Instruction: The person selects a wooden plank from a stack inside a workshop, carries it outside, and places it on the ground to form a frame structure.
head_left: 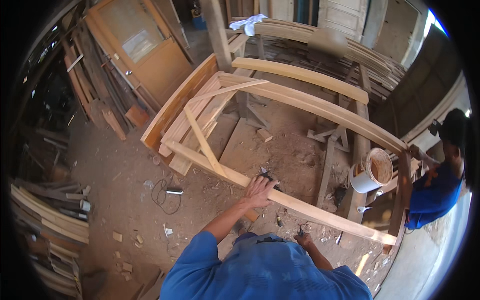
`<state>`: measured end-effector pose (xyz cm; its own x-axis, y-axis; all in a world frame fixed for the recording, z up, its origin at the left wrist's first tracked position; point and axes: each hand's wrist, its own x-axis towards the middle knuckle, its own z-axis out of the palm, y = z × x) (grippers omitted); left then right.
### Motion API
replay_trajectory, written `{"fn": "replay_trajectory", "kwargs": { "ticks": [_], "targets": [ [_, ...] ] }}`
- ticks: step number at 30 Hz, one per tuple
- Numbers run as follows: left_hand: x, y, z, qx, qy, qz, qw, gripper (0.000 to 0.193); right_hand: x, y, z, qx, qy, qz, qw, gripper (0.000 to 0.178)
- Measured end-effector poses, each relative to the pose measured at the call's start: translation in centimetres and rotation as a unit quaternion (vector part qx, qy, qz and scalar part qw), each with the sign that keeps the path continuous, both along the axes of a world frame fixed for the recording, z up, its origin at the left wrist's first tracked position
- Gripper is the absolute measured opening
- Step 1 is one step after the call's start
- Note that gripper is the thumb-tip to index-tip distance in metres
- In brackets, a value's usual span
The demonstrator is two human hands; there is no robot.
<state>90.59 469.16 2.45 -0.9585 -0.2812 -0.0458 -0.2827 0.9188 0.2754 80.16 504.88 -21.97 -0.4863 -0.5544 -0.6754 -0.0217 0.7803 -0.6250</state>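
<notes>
Wood scraps (117, 236) litter the brown dirt floor (110, 165); a glazed wooden door (159, 69) stands by its far left corner, a white panelled door (344, 19) along its far edge, and daylight (436, 23) shows past the far right corner

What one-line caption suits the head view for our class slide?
Left hand on a wooden frame, right hand holding a dark tool; co-worker at right.

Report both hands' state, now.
Left hand: on the long, pale wooden beam; whether it grips cannot be told.
Right hand: closed around a small, dark object, kind unclear.
</notes>
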Motion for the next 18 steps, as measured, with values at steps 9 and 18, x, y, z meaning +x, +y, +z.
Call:
{"fn": "replay_trajectory", "kwargs": {
  "ticks": [9,18],
  "targets": [
    [14.7,-5.0,-2.0,0.349,0.2,0.112,0.909,0.051,4.4,-21.8,7.6,0.093,0.121,0.371,0.916,0.049],
    [41.8,-6.3,-11.9,0.284,-0.261,0.316,0.867,0.063,17.0,-42.0,9.4,-0.077,0.11,0.558,0.819,0.043]
  ]
}}
